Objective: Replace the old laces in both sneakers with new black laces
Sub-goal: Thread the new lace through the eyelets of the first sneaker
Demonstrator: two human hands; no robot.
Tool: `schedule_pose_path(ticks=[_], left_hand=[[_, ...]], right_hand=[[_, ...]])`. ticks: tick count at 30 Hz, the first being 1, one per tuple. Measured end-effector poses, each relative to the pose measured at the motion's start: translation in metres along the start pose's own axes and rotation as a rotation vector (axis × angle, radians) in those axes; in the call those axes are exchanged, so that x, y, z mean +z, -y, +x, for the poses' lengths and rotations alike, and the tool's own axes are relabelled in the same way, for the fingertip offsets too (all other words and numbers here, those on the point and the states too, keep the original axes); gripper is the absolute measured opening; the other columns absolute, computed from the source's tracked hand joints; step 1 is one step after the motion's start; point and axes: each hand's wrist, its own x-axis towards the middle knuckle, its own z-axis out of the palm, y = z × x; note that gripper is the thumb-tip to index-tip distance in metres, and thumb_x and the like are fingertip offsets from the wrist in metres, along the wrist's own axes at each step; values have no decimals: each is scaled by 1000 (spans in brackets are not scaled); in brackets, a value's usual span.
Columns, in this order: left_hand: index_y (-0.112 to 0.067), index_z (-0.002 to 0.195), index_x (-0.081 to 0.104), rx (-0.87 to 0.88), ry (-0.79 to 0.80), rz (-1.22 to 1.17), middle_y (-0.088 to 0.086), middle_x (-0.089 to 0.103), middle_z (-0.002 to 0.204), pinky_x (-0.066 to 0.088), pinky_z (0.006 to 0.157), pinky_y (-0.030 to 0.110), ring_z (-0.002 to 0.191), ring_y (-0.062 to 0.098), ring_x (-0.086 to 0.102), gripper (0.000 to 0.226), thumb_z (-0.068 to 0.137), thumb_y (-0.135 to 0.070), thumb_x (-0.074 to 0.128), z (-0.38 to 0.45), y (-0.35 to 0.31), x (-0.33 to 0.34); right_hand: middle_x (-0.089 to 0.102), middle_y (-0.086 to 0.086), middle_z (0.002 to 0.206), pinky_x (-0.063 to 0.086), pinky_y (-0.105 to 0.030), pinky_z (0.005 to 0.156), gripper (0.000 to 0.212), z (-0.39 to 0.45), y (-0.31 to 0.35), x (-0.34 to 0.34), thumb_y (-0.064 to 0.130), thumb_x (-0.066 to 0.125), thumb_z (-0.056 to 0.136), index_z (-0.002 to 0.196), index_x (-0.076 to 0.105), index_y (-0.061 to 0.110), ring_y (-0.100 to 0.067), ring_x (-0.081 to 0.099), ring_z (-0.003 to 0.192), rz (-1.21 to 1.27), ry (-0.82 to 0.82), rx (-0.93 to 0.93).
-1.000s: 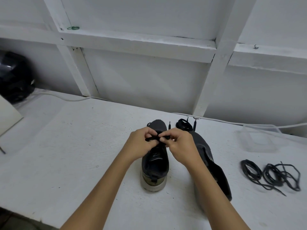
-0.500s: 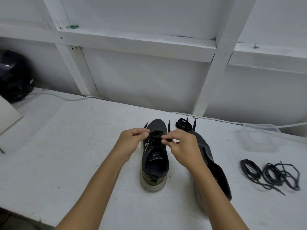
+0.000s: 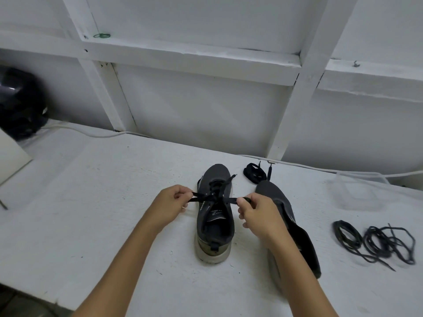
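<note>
I stand at a white table (image 3: 96,202) with both hands over the near sneaker (image 3: 215,216), which sits upright, heel toward me and toe toward the wall. A black lace (image 3: 215,197) is threaded through its eyelets and crosses over the tongue. My left hand (image 3: 169,208) pinches one end of that lace between thumb and curled fingers, just left of the shoe. My right hand (image 3: 258,216) pinches the other end the same way, just right of it. The lace runs taut and almost level between my hands, with a short tip sticking out past the crossing toward the toe.

The second sneaker (image 3: 288,223) lies tipped on its side just right of the first, partly hidden behind my right wrist and forearm; I cannot tell whether it is laced. Beyond its toe, near the wall, a small bundle of black lace (image 3: 254,173) rests on the table. Further right, well apart from the shoes, loose black laces (image 3: 375,243) lie in tangled coils. A clear plastic tub (image 3: 357,193) stands behind them. A white cable (image 3: 75,130) runs along the back edge of the table, and a dark helmet-like shape (image 3: 18,104) sits at the far left.
</note>
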Motion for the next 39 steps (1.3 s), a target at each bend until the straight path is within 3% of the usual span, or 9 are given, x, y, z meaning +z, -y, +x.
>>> schedule_pose_path(ticks=[2, 5, 12, 17, 22, 26, 30, 35, 39], left_hand=[[-23, 90, 71, 170, -132, 257, -5, 66, 86, 43, 69, 10, 78, 8, 60, 9, 95, -17, 66, 1, 4, -7], [-23, 91, 68, 305, -168, 370, -6, 63, 86, 41, 67, 6, 79, 7, 60, 13, 95, -12, 64, -1, 3, -8], [-15, 99, 67, 11, -35, -95, 3, 71, 77, 60, 83, 42, 68, 16, 67, 9, 100, -15, 58, 1, -1, 0], [-24, 95, 70, 353, -207, 341, -7, 69, 79, 53, 68, 17, 70, 4, 65, 15, 96, -11, 63, 1, 0, -6], [-20, 105, 71, 39, -83, -257, 6, 67, 99, 56, 74, 21, 78, 8, 67, 15, 100, -13, 59, 2, -1, 0], [-22, 98, 74, 80, -135, -91, 2, 71, 89, 56, 76, 22, 74, 8, 70, 12, 95, -15, 65, 1, 3, -7], [-20, 98, 75, 283, -249, 148, -5, 69, 85, 50, 68, 10, 73, 5, 67, 15, 93, -8, 68, -2, 5, -9], [-25, 102, 75, 307, -199, 160, -12, 69, 95, 46, 72, 6, 85, 1, 65, 20, 92, -10, 69, 0, 7, -8], [-14, 98, 79, 549, -281, 421, -11, 66, 86, 42, 67, 6, 82, -2, 60, 19, 86, -1, 74, 8, 16, -17]], right_hand=[[74, -11, 82, 63, -43, 72, 25, 1, -1, -3, 27, 58, 100, 84, 68, 9, -24, 72, 72, -124, 37, 22], [73, -8, 83, 59, -26, 58, 23, 0, 3, -11, 22, 56, 102, 87, 69, 10, -17, 71, 70, -93, 134, 76], [70, -4, 84, 56, -21, 62, 24, -1, 11, -13, 25, 56, 103, 97, 71, 7, -8, 68, 73, 292, 89, 32], [66, -4, 80, 61, -28, 64, 41, 1, 11, -16, 37, 47, 105, 100, 67, 2, -15, 71, 72, 30, 83, 138], [72, -3, 87, 60, -30, 69, 25, 2, 18, -7, 28, 55, 105, 92, 62, 8, -15, 70, 86, 548, 64, 188], [66, 4, 72, 51, -27, 65, 19, 7, 16, -3, 21, 56, 104, 88, 60, 12, -12, 58, 72, 710, 81, 251], [50, -2, 76, 47, -28, 63, 26, 7, 12, -3, 27, 55, 103, 83, 57, 12, -15, 46, 68, 513, 15, 244], [50, -1, 73, 43, -27, 63, 28, 6, 10, -2, 32, 56, 103, 94, 70, 9, -16, 45, 68, 315, -97, 132], [54, 2, 65, 41, -27, 59, 30, 10, 6, 0, 28, 57, 101, 87, 72, 7, -14, 47, 62, 223, -203, 86]])
